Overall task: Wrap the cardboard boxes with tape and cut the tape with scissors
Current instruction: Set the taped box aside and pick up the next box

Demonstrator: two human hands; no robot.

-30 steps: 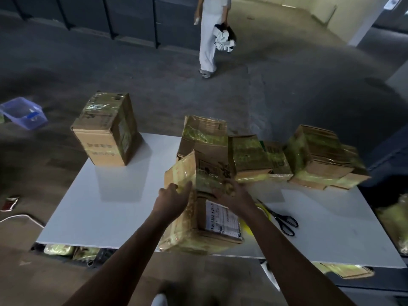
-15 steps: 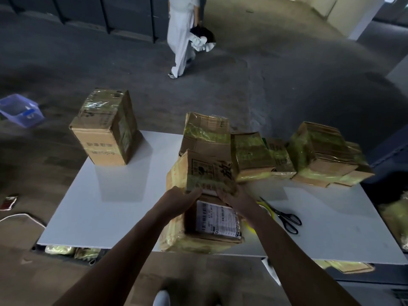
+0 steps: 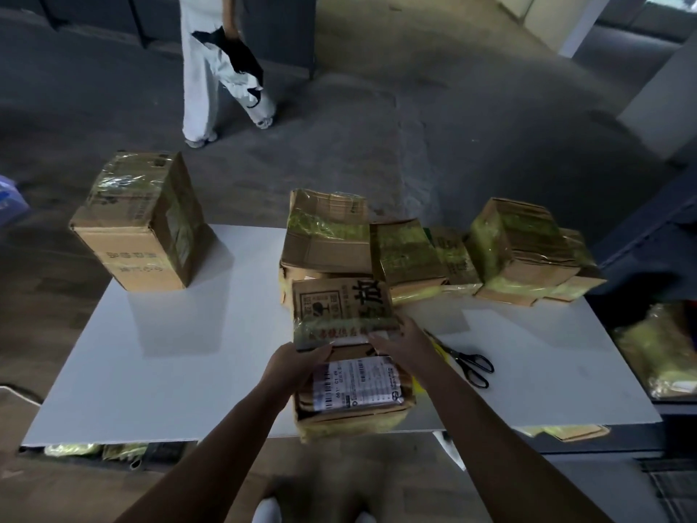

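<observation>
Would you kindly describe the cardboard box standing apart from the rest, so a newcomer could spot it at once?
Find the white table. The other boxes huddle together along its far edge towards the right; the lone box stands at the far-left corner. It is upright, touches no neighbour, and has clear tape wrinkled over its top.

Brown boxes [image 3: 341, 318] with yellow-green tape; black scissors [image 3: 465, 366]; white table [image 3: 188, 364].

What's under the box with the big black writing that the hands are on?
Another cardboard box with a white label, at the table's near edge. The printed box, the left hand and the right hand cover its far part, so that bit is hidden.
</observation>
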